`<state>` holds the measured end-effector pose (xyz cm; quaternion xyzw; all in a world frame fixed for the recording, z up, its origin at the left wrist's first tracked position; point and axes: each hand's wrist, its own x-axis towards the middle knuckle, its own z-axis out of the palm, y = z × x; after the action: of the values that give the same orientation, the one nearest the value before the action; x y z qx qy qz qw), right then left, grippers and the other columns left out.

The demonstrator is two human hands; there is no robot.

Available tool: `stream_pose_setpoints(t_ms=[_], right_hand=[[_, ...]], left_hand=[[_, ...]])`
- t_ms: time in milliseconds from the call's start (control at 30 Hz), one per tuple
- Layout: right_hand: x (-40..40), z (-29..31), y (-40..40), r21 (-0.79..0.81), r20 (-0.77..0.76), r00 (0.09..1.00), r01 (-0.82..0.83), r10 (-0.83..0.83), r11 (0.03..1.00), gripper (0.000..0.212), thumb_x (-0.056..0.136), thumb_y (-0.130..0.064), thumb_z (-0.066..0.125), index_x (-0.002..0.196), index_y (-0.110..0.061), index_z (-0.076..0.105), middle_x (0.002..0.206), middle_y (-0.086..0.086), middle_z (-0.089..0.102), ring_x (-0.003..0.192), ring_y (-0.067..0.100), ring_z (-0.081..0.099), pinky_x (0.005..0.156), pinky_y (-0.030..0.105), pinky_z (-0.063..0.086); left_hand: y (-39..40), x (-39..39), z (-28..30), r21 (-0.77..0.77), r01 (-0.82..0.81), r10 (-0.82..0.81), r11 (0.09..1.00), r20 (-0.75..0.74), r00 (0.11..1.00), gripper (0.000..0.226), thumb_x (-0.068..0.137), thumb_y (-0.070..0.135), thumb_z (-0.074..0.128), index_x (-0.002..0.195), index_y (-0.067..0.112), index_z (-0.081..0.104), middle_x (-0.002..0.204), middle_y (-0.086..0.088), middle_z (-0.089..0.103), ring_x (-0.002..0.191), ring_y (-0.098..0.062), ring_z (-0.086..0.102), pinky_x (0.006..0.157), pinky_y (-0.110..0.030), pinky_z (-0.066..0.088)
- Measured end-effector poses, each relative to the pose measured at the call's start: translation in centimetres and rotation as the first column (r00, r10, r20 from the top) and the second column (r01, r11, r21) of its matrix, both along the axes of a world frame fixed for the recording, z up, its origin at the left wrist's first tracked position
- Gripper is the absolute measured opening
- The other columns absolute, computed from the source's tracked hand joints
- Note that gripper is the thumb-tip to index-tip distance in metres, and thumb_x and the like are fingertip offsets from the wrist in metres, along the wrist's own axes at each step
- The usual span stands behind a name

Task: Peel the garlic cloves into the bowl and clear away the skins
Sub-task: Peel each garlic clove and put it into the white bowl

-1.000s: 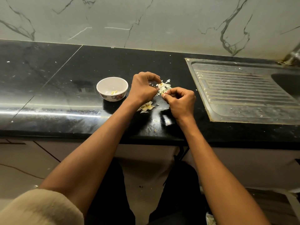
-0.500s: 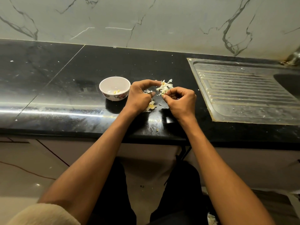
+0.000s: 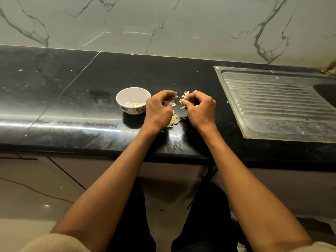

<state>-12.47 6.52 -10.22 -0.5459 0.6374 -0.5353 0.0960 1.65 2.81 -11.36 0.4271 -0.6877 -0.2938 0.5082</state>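
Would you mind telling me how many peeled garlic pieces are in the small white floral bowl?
2: small yellow peeled garlic pieces lying side by side on the bottom of the white floral bowl. The near wall may hide others.

left hand [image 3: 158,108]: curled, fingers bent | right hand [image 3: 200,108]: curled, fingertips pinched | forearms extended
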Motion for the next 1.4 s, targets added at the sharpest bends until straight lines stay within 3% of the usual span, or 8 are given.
stream_pose_setpoints(t_ms=[133, 200, 333, 467, 733, 900, 1100, 1400], right_hand=[[0.7, 0.0, -1.0, 0.032, -0.066, 0.996, -0.059, 0.061, 0.998, 0.010, 0.087, -0.011, 0.074, 0.081, -0.016, 0.068, 0.073, -0.005, 0.067, 0.071, 0.017, 0.065, 0.071, 0.037, 0.055], [0.6, 0.0, -0.9, 0.027, -0.070, 0.996, -0.061, 0.063, 0.998, 0.009, 0.088, -0.010, 0.073, 0.083, -0.014, 0.067, 0.073, -0.007, 0.064, 0.071, 0.016, 0.063, 0.071, 0.036, 0.053], [0.5, -0.1, -1.0, 0.021, -0.054, 0.997, -0.058, 0.059, 0.998, 0.012, 0.090, -0.010, 0.072, 0.082, -0.015, 0.064, 0.074, -0.005, 0.065, 0.072, 0.017, 0.064, 0.072, 0.038, 0.054], [0.7, -0.2, -0.8, 0.032, -0.075, 0.988, -0.130, 0.132, 0.991, 0.007, 0.092, -0.010, 0.068, 0.087, -0.011, 0.064, 0.078, 0.003, 0.069, 0.076, 0.022, 0.068, 0.073, 0.044, 0.056], [0.9, -0.5, -1.3, 0.115, -0.145, 0.977, -0.137, 0.154, 0.984, 0.009, 0.096, -0.012, 0.063, 0.089, -0.015, 0.058, 0.082, 0.000, 0.066, 0.078, 0.021, 0.061, 0.075, 0.041, 0.050], [0.6, -0.7, -1.4, 0.004, -0.080, 0.996, -0.029, 0.029, 1.000, 0.008, 0.092, -0.011, 0.069, 0.087, -0.011, 0.063, 0.080, -0.003, 0.063, 0.076, 0.020, 0.061, 0.074, 0.042, 0.053], [0.5, -0.6, -0.8, -0.041, -0.019, 0.996, -0.084, 0.083, 0.996, 0.012, 0.086, -0.012, 0.079, 0.081, -0.016, 0.068, 0.073, -0.013, 0.065, 0.066, -0.001, 0.061, 0.065, 0.016, 0.051], [0.5, -0.5, -0.2, -0.073, -0.006, 0.993, -0.119, 0.119, 0.990, 0.010, 0.084, -0.011, 0.081, 0.080, -0.014, 0.072, 0.073, -0.015, 0.067, 0.066, 0.000, 0.064, 0.065, 0.019, 0.054]], left_hand=[[-0.2, 0.0, 0.1, 0.094, 0.028, -0.038, 0.995, 0.107, 0.993, 0.052, 0.078, -0.012, 0.050, 0.124, 0.008, 0.067, 0.113, -0.002, 0.071, 0.109, -0.014, 0.066, 0.091, -0.010, 0.049], [-0.3, 0.0, 0.1, 0.133, 0.087, -0.103, 0.987, 0.124, 0.987, 0.057, 0.077, -0.011, 0.048, 0.128, 0.008, 0.064, 0.118, -0.003, 0.070, 0.114, -0.014, 0.064, 0.096, -0.017, 0.050], [-0.1, 0.2, 0.1, 0.181, 0.251, -0.256, 0.951, 0.004, 0.967, 0.075, 0.066, -0.005, 0.042, 0.138, 0.008, 0.052, 0.131, -0.009, 0.064, 0.127, -0.014, 0.059, 0.106, -0.024, 0.048], [-0.1, 0.6, 0.0, 0.193, 0.249, -0.228, 0.949, -0.123, 0.966, 0.079, 0.061, -0.004, 0.044, 0.136, 0.017, 0.049, 0.134, -0.008, 0.062, 0.132, -0.016, 0.056, 0.113, -0.044, 0.045], [0.1, 0.5, 0.3, 0.204, 0.228, -0.198, 0.952, -0.154, 0.968, 0.076, 0.058, -0.002, 0.041, 0.132, 0.012, 0.055, 0.129, -0.010, 0.065, 0.128, -0.017, 0.059, 0.113, -0.041, 0.046], [0.2, 0.4, 0.5, 0.188, 0.165, -0.151, 0.968, -0.085, 0.985, 0.061, 0.071, -0.012, 0.047, 0.126, 0.011, 0.062, 0.122, -0.004, 0.069, 0.120, -0.013, 0.064, 0.107, -0.036, 0.051], [0.0, 0.3, 0.3, 0.092, 0.126, -0.122, 0.988, -0.046, 0.991, 0.018, 0.096, 0.003, 0.063, 0.108, 0.011, 0.074, 0.100, 0.002, 0.075, 0.096, -0.010, 0.072, 0.092, -0.032, 0.059], [-0.3, 0.4, 0.0, 0.091, 0.105, -0.101, 0.990, -0.049, 0.994, 0.013, 0.098, 0.009, 0.063, 0.093, 0.009, 0.076, 0.080, -0.003, 0.074, 0.075, -0.012, 0.070, 0.077, -0.034, 0.061]])
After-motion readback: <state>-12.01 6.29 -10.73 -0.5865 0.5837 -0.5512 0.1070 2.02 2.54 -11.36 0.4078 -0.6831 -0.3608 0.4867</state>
